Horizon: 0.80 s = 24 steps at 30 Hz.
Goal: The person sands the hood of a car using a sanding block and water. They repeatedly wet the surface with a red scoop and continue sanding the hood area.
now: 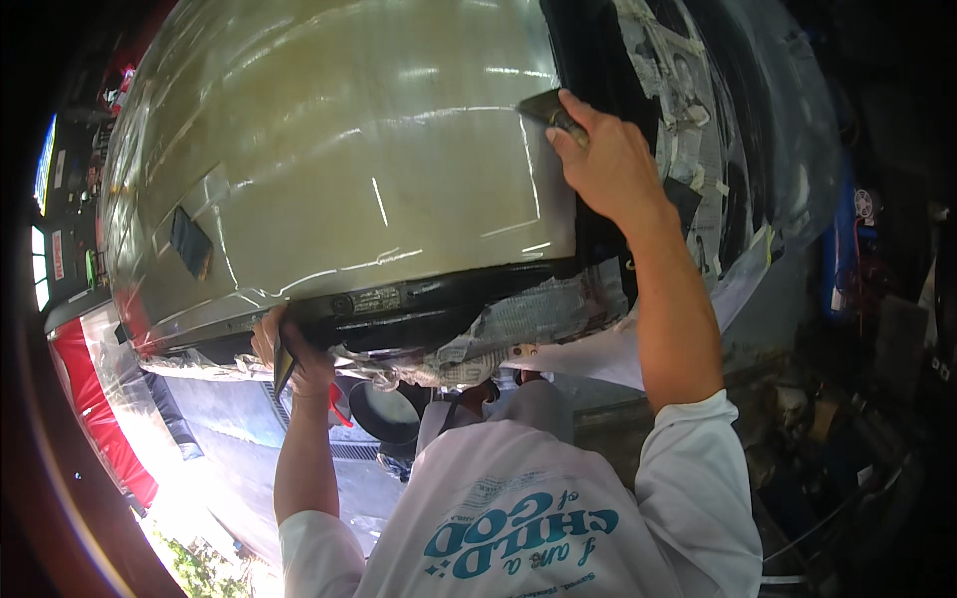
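A glossy olive-gold car body panel (329, 199) spreads in front of me, with bright streaks of reflected light across it. My right hand (608, 164) is at the panel's right edge, its fingers closed on a dark flat piece that looks like sandpaper (543, 106), which lies against the surface. At the near left edge, my left hand (294, 351) grips a dark thin piece with a yellowish edge (284, 365); its kind is unclear. Some of that hand's fingers are hidden by the piece. Another dark sandpaper-like sheet (190, 243) rests on the panel's left part.
Newspaper masking (543, 309) lines the near edge, and more newspaper (688, 110) with clear plastic sheeting (788, 130) covers the right side. Below stands a dark round bucket (387, 411). A red-and-white cover (105, 409) hangs at left; clutter fills the lower right.
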Motion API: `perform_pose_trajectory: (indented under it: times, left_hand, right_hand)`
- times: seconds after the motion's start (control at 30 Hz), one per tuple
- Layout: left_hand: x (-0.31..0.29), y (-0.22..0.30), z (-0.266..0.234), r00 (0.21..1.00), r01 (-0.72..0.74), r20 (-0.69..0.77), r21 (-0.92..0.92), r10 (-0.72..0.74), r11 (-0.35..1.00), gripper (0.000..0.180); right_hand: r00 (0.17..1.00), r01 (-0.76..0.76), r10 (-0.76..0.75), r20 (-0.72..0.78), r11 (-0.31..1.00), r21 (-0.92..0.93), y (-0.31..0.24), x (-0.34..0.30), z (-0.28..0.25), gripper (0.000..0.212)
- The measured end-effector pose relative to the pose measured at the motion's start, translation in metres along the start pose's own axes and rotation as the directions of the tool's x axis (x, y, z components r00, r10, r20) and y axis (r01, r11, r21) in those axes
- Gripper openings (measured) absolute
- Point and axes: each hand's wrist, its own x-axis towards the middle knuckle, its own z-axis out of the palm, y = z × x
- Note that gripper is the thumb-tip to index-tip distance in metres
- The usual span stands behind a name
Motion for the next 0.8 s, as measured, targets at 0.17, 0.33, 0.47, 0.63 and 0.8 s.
perform_pose_trajectory:
  times: [0.17,0.33,0.47,0.63,0.8]
  left_hand:
    - [0.002,-0.002,0.003,1.0,-0.006,-0.01,0.035,0.006,0.999,0.029]
    - [0.007,0.003,0.003,0.998,-0.067,-0.021,0.006,0.067,0.998,0.029]
    - [0.01,0.004,0.007,0.995,-0.095,-0.02,0.062,0.097,0.993,0.028]
    - [0.001,-0.004,0.006,0.999,-0.022,-0.034,-0.003,0.022,1.0,0.029]
    - [0.0,-0.003,0.004,0.999,-0.041,0.002,0.035,0.041,0.999,0.029]
  right_hand:
    - [1.0,0.019,-0.02,-0.015,0.998,-0.062,0.001,-0.003,0.006,0.056]
    - [0.999,0.017,-0.016,-0.033,1.0,0.018,0.003,-0.001,0.006,0.055]
    - [0.998,0.025,-0.026,-0.065,0.999,-0.022,0.0,0.007,0.006,0.056]
    - [0.999,-0.004,0.004,-0.046,1.0,-0.001,0.001,0.005,0.01,0.058]
    - [1.0,-0.018,0.018,-0.008,1.0,0.008,-0.001,0.013,0.003,0.056]
